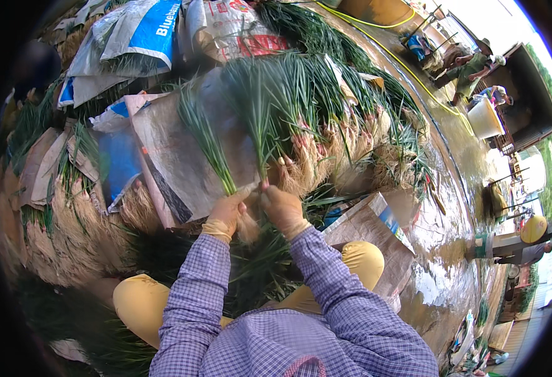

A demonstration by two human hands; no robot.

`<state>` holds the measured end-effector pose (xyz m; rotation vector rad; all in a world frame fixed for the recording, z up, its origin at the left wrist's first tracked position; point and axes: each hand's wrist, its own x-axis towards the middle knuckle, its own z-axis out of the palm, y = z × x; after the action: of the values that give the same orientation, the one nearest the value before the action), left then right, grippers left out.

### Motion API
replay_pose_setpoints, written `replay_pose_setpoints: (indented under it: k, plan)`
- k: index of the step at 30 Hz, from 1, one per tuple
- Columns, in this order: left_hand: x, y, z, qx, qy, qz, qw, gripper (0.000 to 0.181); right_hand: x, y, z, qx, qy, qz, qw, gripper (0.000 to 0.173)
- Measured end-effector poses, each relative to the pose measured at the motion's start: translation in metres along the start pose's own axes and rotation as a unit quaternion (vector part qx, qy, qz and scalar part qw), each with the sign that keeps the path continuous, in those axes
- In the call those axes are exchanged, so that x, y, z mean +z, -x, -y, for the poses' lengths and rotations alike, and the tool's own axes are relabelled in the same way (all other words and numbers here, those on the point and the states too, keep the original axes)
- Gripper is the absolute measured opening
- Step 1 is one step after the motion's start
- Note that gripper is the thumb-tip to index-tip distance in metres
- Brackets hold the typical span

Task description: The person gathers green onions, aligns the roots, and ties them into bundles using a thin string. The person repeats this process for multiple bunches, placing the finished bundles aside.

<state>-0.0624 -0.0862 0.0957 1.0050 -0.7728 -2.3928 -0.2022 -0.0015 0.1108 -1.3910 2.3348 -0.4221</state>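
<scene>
Both my hands wear thin, pale gloves and meet close together in the middle of the view. My left hand (227, 212) grips a bunch of green-leaved plants (211, 158) near the base, with pale roots hanging beneath. My right hand (281, 207) holds the reddish base of a second leafy bunch (257, 127); its leaves spread upward. Right of this bunch, rooted plants with reddish bulbs (304, 141) lie in a row. Behind the left-hand bunch lies a worn woven plastic sack (172, 146).
Rooted bundles (76, 221) are heaped at left, with a blue and white sack (139, 35) above. A folded sack (370, 231) lies by my right knee. A yellow hose (398, 61) crosses the wet ground (436, 282). People (469, 70) and a white tub (485, 118) are at upper right.
</scene>
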Motion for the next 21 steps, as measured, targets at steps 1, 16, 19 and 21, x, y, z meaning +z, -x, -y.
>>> replay_pose_setpoints:
  k: [1,16,19,21]
  plan:
    - [0.006,-0.005,0.000,0.016,-0.004,-0.014,1.000,0.024,0.003,0.009,0.007,-0.068,0.001,0.014,0.998,0.034]
    - [-0.018,0.027,-0.016,-0.069,-0.124,0.099,0.985,0.020,-0.029,0.029,0.008,-0.086,-0.207,0.018,0.974,0.024]
    - [-0.010,0.039,-0.034,-0.091,0.005,0.112,0.990,0.029,-0.039,0.033,-0.025,0.041,-0.327,-0.035,0.944,0.031]
    - [-0.017,0.045,-0.042,-0.117,-0.028,0.106,0.987,0.033,-0.062,0.034,-0.021,0.050,-0.230,0.024,0.972,0.041]
